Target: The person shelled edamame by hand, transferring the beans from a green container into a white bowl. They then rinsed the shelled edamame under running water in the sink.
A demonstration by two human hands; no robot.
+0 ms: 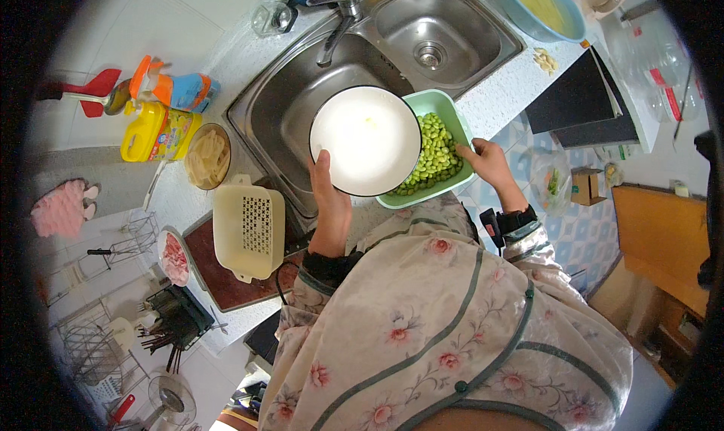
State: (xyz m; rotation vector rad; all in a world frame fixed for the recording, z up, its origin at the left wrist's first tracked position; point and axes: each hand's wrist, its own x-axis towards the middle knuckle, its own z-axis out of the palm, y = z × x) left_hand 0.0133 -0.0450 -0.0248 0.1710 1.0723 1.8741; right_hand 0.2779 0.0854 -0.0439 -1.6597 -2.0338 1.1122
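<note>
My left hand grips a white bowl with a dark rim, thumb over its near-left edge. Inside the bowl is a small yellowish spot. The bowl covers the left part of a light green plastic basket that holds shelled green beans. At the basket's right side, my right hand has its fingers on the rim, close to the beans. Both vessels are at the near edge of a double stainless steel sink.
Left of the sink stand a cream plastic strainer basket, a bowl of pale slices, a yellow detergent bottle and a dish of raw meat. A faucet overhangs the sink. A blue basin and peeled garlic cloves are on the right.
</note>
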